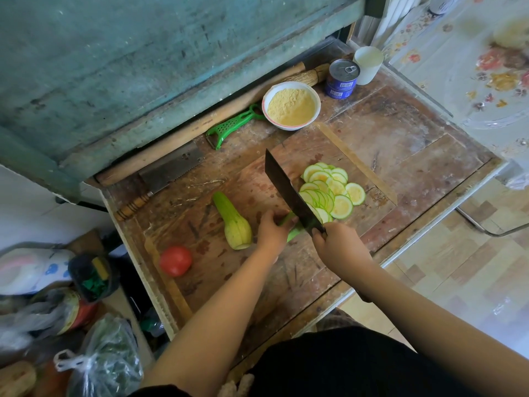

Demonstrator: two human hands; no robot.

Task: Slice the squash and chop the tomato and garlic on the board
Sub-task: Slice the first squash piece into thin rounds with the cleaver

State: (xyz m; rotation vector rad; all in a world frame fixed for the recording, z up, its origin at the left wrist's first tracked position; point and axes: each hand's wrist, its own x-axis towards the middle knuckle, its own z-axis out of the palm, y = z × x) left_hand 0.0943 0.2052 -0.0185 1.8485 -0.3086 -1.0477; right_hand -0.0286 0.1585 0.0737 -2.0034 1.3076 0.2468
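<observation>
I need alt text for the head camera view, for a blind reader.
The right hand slices a squash piece with a cleaver while the left hand holds it; slices pile beyond, a tomato waits nearby.

Squash slices [332, 190] lie right of the cleaver [289, 193]; half squash [233, 222] left; tomato [175, 261] nearest; bowl [291, 105] behind the board [257, 179].

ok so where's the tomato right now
In the head view the tomato sits whole on the board's near-left part, left of the left forearm, with the uncut squash half its nearest neighbour, up and to the right.
</observation>
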